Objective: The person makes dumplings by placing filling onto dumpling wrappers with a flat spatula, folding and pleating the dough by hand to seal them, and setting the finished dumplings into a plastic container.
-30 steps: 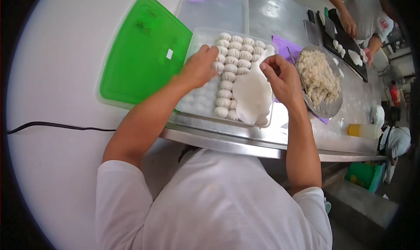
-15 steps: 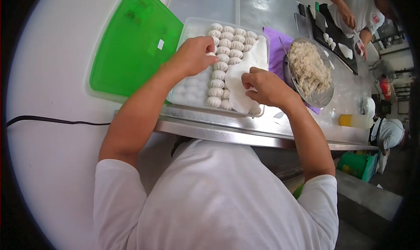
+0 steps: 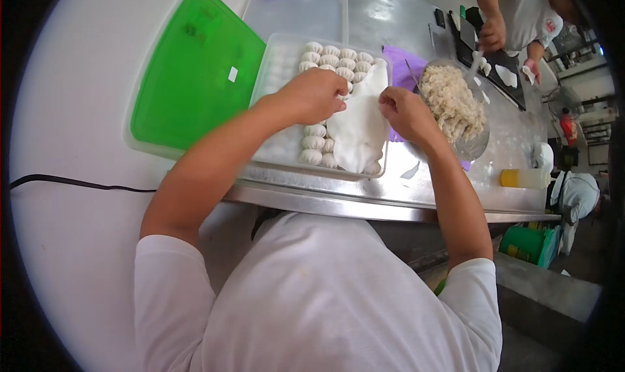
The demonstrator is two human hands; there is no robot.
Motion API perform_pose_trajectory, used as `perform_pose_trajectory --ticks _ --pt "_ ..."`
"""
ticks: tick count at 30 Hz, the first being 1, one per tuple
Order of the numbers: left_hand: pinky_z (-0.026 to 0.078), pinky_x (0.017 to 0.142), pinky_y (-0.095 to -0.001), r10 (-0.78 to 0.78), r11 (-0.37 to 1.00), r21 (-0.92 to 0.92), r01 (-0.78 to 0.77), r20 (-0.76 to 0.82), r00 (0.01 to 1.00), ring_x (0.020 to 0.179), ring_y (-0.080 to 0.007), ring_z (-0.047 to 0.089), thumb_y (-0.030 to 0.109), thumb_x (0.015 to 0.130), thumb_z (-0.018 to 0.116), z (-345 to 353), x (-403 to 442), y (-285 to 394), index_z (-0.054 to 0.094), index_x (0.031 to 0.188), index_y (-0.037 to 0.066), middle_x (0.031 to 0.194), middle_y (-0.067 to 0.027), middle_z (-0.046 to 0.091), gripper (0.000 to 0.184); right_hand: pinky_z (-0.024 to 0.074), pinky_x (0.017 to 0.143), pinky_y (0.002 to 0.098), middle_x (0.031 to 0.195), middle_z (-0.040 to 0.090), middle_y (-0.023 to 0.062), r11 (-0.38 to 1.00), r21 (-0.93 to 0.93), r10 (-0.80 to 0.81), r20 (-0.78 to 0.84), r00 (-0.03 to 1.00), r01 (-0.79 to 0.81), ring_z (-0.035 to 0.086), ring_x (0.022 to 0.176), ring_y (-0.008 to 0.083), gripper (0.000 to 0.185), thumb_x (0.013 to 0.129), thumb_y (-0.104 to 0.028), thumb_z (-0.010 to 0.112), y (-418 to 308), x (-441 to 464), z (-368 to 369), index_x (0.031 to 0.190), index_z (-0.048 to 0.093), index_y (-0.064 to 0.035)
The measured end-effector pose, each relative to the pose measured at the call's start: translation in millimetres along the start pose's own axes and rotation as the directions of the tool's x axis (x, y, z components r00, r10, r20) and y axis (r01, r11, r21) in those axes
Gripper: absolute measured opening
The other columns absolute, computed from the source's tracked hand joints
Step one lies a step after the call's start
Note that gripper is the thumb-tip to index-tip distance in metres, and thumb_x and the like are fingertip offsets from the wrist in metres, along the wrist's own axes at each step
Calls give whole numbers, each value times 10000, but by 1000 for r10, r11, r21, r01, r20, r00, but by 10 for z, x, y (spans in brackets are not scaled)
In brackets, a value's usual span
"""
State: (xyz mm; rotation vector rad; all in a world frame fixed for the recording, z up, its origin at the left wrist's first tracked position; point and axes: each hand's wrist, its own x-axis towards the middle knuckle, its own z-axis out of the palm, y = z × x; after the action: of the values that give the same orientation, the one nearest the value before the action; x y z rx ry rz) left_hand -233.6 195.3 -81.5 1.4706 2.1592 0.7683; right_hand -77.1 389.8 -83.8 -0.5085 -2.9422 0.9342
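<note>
Both of the person's hands are found at the tray (image 3: 277, 79), which is set near the front edge of the metal table (image 3: 384, 14). The left hand (image 3: 316, 97) is held palm down over the middle of the tray, its fingers half curled and its thumb and forefinger brought near each other at the left edge of the white sheet (image 3: 361, 128); whether the edge is clamped between them cannot be told. The right hand (image 3: 407, 114) is placed at the tray's right rim, with fingers bent and tips gathered close together beside the sheet's right edge; a grip there cannot be confirmed. One sheet is counted, laid inside the tray over its right-hand portion. Pleated dumplings (image 3: 348, 54) are set in rows: four are counted in the farthest row, and one is partly covered at the near right corner; a full total is prevented by the left hand and the sheet. One green lid (image 3: 195, 66), bearing one white label (image 3: 232, 74), is noted left of the tray, and one translucent container (image 3: 296, 20) beyond it. One bowl (image 3: 474, 145) of pale filling (image 3: 452, 101) is noted to the right, with a purple cloth (image 3: 399, 72) partly beneath it. One bottle (image 3: 525, 178) is seen lying farther right. Two hands of a co-worker (image 3: 530, 10) are observed at one black board (image 3: 511, 93).
</note>
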Motion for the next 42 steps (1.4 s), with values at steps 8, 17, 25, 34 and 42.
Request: perform_pose_trajectory --ticks 8,17,25,34,42 --pt "516 883 -444 -46 994 91 58 -130 990 973 -367 678 170 889 671 216 480 69 709 1106 -3 1026 -210 716 281 522 747 450 817 684 228 973 -55 218 -77 973 -222 685 803 393 209 874 -108 647 40 8 -32 1029 657 32" --pt "539 833 -395 -139 988 -89 129 -121 983 903 -311 709 218 889 702 134 1082 -7 715 1081 8 1011 -167 738 285 503 927 462 1252 600 279 997 66 -22 -340 940 48 619 1106 417 393 875 -189 678 336 648 146 1199 601 19" --pt "532 811 -329 -157 975 -181 131 -138 978 870 -206 679 270 832 782 -49 1014 -203 697 1098 -2 941 -95 724 390 515 823 471 1027 680 256 998 -27 57 -37 998 -58 655 954 427 196 809 -113 651 316 995 -8 955 654 18" --pt "513 782 -302 -75 951 -250 181 382 921 868 -161 650 270 801 824 -15 840 87 668 1100 -46 969 -89 703 462 499 744 324 925 609 102 914 381 -144 -11 990 137 603 861 174 253 934 -180 686 -215 445 -506 1062 563 0" --pt "558 886 -334 -38 482 -840 251 266 963 1031 -188 678 121 924 719 -283 578 50 628 1219 -3 1129 -84 695 333 502 736 305 1016 596 94 848 501 -9 -318 948 176 585 855 161 410 915 -279 752 112 29 -313 1123 554 13"
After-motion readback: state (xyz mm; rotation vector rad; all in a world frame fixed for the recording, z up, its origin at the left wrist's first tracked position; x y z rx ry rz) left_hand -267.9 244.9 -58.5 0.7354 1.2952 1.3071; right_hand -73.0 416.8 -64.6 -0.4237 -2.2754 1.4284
